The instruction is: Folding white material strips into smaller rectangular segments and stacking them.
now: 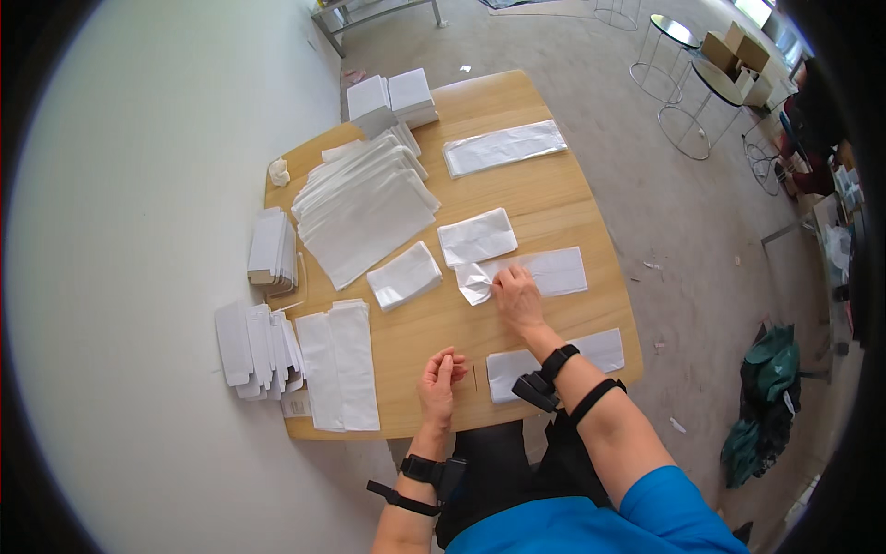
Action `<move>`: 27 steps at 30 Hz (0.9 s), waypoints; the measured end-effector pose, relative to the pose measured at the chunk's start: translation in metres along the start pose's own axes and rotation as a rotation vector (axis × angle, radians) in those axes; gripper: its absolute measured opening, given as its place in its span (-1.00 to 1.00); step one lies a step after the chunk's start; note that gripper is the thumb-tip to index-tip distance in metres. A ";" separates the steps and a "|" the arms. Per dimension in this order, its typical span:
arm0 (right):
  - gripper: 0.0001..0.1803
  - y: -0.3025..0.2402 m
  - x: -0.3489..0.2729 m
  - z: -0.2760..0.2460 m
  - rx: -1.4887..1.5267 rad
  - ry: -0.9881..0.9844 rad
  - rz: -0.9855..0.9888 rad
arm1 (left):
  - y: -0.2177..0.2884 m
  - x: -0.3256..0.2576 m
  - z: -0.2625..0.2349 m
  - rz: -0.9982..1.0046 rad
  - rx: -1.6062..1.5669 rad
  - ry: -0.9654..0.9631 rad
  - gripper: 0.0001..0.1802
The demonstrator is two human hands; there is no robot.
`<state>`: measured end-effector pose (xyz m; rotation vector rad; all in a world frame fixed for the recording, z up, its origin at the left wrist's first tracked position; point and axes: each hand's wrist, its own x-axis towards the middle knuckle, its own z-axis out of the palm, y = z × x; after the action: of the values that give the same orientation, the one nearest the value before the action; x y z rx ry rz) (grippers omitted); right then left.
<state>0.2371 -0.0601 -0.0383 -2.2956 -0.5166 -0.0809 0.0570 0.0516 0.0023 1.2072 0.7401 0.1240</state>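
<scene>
Near the frame's centre, the right hand [519, 294] pinches a thin, crumpled white sheet [473, 284], which juts out left of its grip. The left hand [443, 380], lower centre, curls closed over the wooden table [401, 360].

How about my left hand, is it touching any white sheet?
No, the left hand is over the wooden tabletop, apart from the white sheets on either side.
</scene>
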 end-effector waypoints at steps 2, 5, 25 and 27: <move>-0.93 0.005 -0.001 -0.004 0.159 0.039 -0.046 | 0.008 0.012 0.001 0.061 0.061 0.018 -0.72; -0.92 0.014 0.004 -0.014 0.293 0.030 0.003 | 0.021 0.045 0.032 0.145 0.124 0.045 -0.68; -0.60 -0.061 -0.116 -0.098 2.139 -0.011 0.886 | 0.151 -0.088 0.020 0.120 -0.091 -0.404 -0.71; -0.61 -0.064 -0.136 -0.120 2.078 -0.086 0.767 | 0.153 -0.113 -0.006 0.188 -0.092 -0.386 -0.72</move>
<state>0.0991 -0.1512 0.0601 -0.2945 0.3045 0.6263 0.0114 0.0624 0.1874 1.1670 0.2812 0.0759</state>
